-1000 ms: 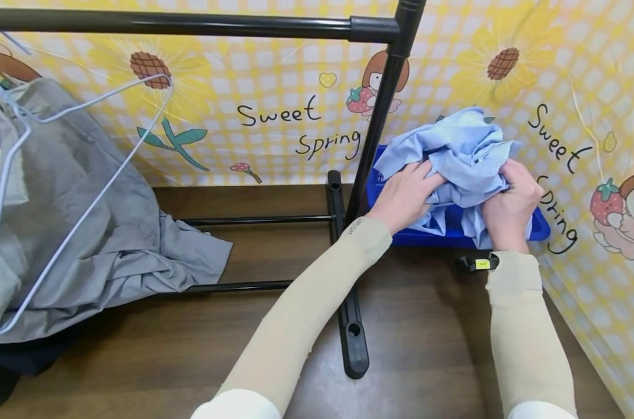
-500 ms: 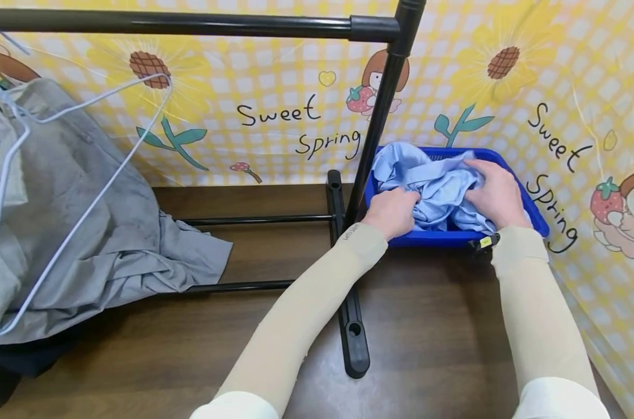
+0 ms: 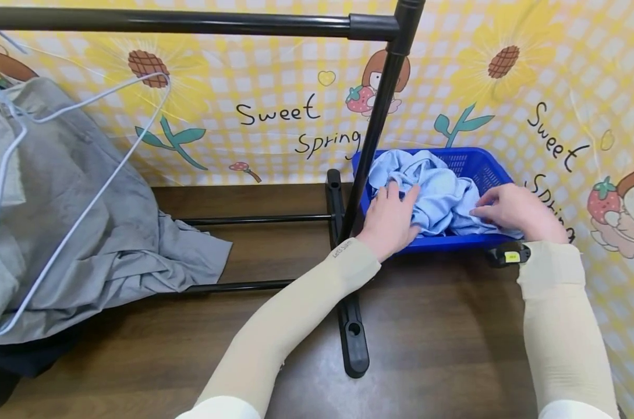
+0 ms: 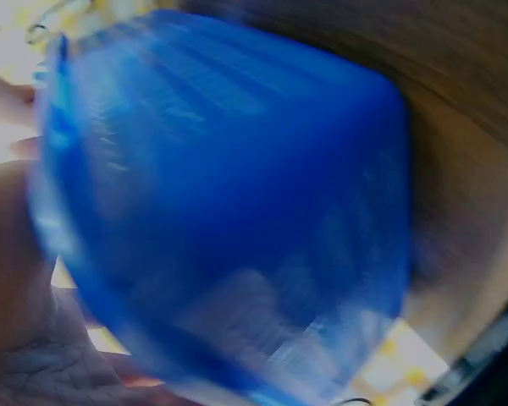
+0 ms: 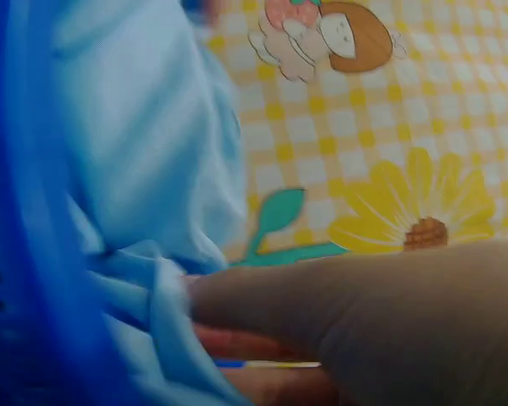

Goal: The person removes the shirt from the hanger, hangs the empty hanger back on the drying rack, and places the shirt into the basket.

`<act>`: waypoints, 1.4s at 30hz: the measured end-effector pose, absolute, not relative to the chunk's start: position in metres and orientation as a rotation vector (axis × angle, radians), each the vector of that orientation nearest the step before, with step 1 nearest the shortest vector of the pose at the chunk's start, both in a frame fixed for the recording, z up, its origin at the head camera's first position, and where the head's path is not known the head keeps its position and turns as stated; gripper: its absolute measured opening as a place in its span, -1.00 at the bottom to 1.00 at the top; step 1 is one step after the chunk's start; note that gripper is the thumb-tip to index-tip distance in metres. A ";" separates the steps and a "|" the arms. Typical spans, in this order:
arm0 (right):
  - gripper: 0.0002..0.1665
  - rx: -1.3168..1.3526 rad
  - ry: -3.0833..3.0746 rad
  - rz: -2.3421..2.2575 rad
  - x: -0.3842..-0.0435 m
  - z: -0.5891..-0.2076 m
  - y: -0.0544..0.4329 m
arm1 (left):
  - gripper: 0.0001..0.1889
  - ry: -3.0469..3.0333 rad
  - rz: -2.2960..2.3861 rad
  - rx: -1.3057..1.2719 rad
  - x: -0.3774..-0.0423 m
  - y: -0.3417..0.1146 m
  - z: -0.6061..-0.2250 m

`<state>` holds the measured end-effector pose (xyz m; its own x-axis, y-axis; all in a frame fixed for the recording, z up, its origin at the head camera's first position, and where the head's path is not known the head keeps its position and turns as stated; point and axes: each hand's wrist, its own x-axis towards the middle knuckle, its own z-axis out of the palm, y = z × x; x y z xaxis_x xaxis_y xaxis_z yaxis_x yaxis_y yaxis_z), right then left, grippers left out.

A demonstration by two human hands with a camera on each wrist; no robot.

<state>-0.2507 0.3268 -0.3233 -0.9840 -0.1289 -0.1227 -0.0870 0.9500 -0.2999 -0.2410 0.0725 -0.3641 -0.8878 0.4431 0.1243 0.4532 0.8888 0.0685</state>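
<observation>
A crumpled light blue garment (image 3: 434, 195) lies bunched inside the blue plastic basket (image 3: 432, 245), toward its left and middle; its exact kind is hidden by the folds. My left hand (image 3: 390, 224) is at the basket's left front, fingers spread over the garment's edge. In the left wrist view that hand sits beside the blurred blue basket wall (image 4: 237, 186). At the right end, my right hand (image 3: 518, 209) pinches a fold of the garment between thumb and fingers. The right wrist view shows the thumb against the light blue fold (image 5: 165, 313).
A black garment rack (image 3: 382, 116) stands left of the basket, its foot (image 3: 354, 343) on the wooden floor (image 3: 432, 349). Grey clothing (image 3: 86, 215) and a pale blue hanger (image 3: 81, 224) are at the left. Patterned yellow fabric (image 3: 275, 70) covers the walls behind and right.
The garment has gone down from above the basket into it. My left hand has let go and spread its fingers; my right hand has moved right, and the basket has shifted slightly left.
</observation>
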 end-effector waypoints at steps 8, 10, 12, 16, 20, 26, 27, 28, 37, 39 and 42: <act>-0.24 -0.322 2.823 -0.412 -0.249 -0.357 0.314 | -0.16 -2.768 -0.319 -0.972 -0.196 0.052 -0.339; -0.22 -0.295 2.855 -0.440 -0.247 -0.358 0.312 | -0.19 -2.701 -0.352 -1.032 -0.186 0.040 -0.333; -0.18 -0.269 2.887 -0.490 -0.244 -0.357 0.311 | -0.23 -2.635 -0.397 -1.064 -0.177 0.026 -0.327; -0.09 -0.219 2.918 -0.579 -0.237 -0.349 0.306 | -0.33 -2.482 -0.525 -1.067 -0.165 -0.005 -0.318; -0.03 -0.182 2.914 -0.655 -0.229 -0.343 0.299 | -0.40 -2.350 -0.652 -1.011 -0.157 -0.036 -0.313; -0.11 -0.239 3.009 -0.694 -0.221 -0.335 0.287 | -0.41 -2.299 -0.755 -0.876 -0.149 -0.080 -0.310; -0.13 -0.252 3.033 -0.701 -0.220 -0.333 0.285 | -0.41 -2.297 -0.759 -0.856 -0.148 -0.087 -0.310; -0.14 -0.265 3.054 -0.708 -0.218 -0.331 0.283 | -0.40 -2.297 -0.764 -0.839 -0.147 -0.093 -0.309; -0.15 -0.394 3.157 -0.797 -0.203 -0.312 0.255 | -0.35 -2.300 -0.745 -0.713 -0.137 -0.131 -0.308; -0.16 -0.444 3.186 -0.817 -0.199 -0.308 0.248 | -0.35 -2.302 -0.738 -0.698 -0.135 -0.137 -0.309; -0.19 -0.517 3.232 -0.838 -0.193 -0.302 0.238 | -0.35 -2.301 -0.724 -0.670 -0.133 -0.145 -0.310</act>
